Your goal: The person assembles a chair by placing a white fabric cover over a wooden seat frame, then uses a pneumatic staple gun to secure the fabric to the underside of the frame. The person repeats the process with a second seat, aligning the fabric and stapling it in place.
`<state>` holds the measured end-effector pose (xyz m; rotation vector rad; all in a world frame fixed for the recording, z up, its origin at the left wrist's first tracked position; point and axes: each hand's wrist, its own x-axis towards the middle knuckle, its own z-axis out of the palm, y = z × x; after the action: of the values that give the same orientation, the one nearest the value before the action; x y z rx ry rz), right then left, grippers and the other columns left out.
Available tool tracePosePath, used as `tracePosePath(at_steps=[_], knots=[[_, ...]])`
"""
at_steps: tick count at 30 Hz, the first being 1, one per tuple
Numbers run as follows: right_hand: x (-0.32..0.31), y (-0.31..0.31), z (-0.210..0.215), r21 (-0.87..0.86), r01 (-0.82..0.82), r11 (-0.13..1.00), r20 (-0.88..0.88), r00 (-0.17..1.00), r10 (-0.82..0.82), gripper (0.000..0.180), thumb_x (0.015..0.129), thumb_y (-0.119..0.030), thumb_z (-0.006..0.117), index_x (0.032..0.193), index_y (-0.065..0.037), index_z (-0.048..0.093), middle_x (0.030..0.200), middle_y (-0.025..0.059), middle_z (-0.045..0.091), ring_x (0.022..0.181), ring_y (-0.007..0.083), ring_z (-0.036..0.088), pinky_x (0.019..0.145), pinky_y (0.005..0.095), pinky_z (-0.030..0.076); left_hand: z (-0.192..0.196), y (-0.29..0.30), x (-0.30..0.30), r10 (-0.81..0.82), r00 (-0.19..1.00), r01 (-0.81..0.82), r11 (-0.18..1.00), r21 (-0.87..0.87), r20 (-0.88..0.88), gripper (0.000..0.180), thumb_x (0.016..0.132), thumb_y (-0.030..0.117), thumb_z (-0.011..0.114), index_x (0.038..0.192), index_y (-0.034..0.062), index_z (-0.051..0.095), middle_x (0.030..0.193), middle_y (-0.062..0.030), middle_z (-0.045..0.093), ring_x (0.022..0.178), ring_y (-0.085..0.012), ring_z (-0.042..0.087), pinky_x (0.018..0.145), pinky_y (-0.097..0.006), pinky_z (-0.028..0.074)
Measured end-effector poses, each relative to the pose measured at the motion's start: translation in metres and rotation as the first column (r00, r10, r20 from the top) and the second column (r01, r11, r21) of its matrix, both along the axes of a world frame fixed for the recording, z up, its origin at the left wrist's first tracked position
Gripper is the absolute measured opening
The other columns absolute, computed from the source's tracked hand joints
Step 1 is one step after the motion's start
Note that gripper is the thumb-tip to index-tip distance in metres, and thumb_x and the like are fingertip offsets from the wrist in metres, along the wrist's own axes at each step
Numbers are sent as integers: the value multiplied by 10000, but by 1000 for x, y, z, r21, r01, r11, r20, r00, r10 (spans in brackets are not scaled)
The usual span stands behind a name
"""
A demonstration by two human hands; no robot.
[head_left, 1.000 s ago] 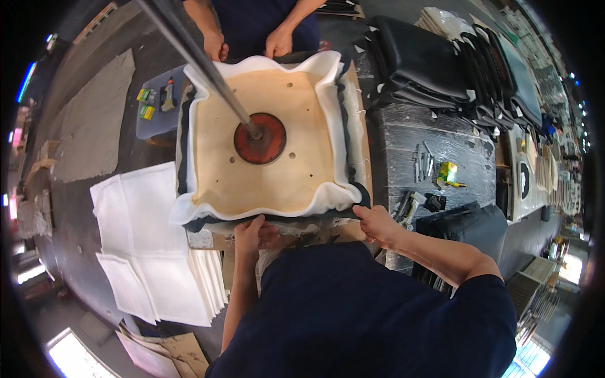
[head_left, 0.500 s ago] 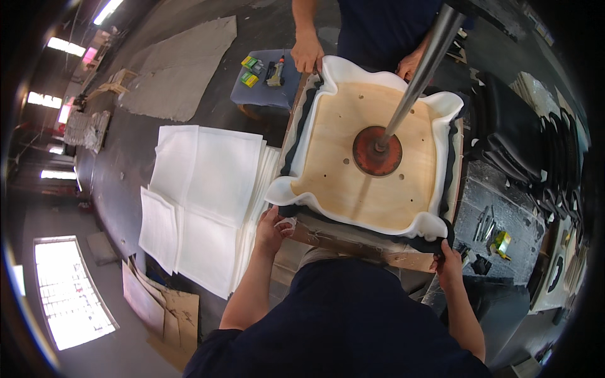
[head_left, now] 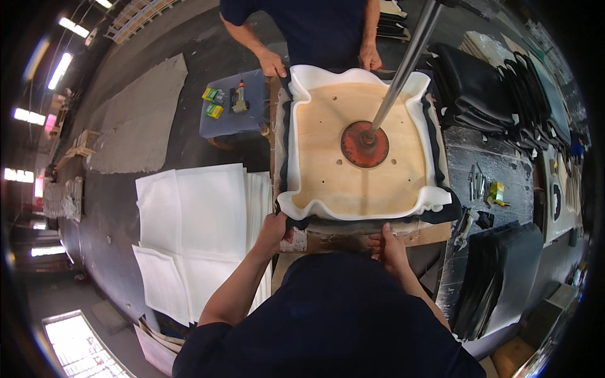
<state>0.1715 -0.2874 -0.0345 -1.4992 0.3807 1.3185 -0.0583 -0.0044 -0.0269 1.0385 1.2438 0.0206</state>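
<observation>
A square plywood board (head_left: 315, 135) lies on white foam padding (head_left: 435, 196) whose wavy edges stand up around it. Under the foam, a black cover (head_left: 403, 220) shows along the sides. Pressing on the board's middle is a round red plate (head_left: 364, 145) at the end of a slanting metal rod (head_left: 403, 72). My left hand (head_left: 275, 232) is closed on the black cover at the near left corner. My right hand (head_left: 389, 246) has its thumb and curled fingers at the cover's near edge, right of the middle. Its fingertips are partly hidden.
Across the board, a co-worker's hands (head_left: 273, 64) are at the far edge. White foam sheets (head_left: 208, 214) are stacked at left. A blue-grey stool (head_left: 217, 123) holds a staple gun (head_left: 239, 99) and small boxes. Black covers (head_left: 472, 88) and tools (head_left: 479, 179) lie at right.
My right hand has moved left from the near right corner to the near edge. My left hand stays at the near left corner. The board appears squarer to me as the view turns.
</observation>
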Motion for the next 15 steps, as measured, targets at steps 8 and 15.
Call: tracePosePath(at_steps=[8,15], knots=[[-8,6,0,-114,96,989,104,991,-84,647,1130,-597,560,1059,17,750,846,77,741,683,169,693,587,349,548,11,12,-17,-537,840,442,763,471,80,420,847,-87,547,1255,-62,648,684,-116,657,583,-213,694,581,-387,612],[7,-12,22,-61,130,990,103,987,-124,527,1113,-507,629,1123,15,698,859,65,729,592,182,679,563,369,564,9,-10,-36,-76,964,196,849,-491,254,603,1138,547,556,1248,-34,676,796,-99,699,647,-248,694,599,-360,561]])
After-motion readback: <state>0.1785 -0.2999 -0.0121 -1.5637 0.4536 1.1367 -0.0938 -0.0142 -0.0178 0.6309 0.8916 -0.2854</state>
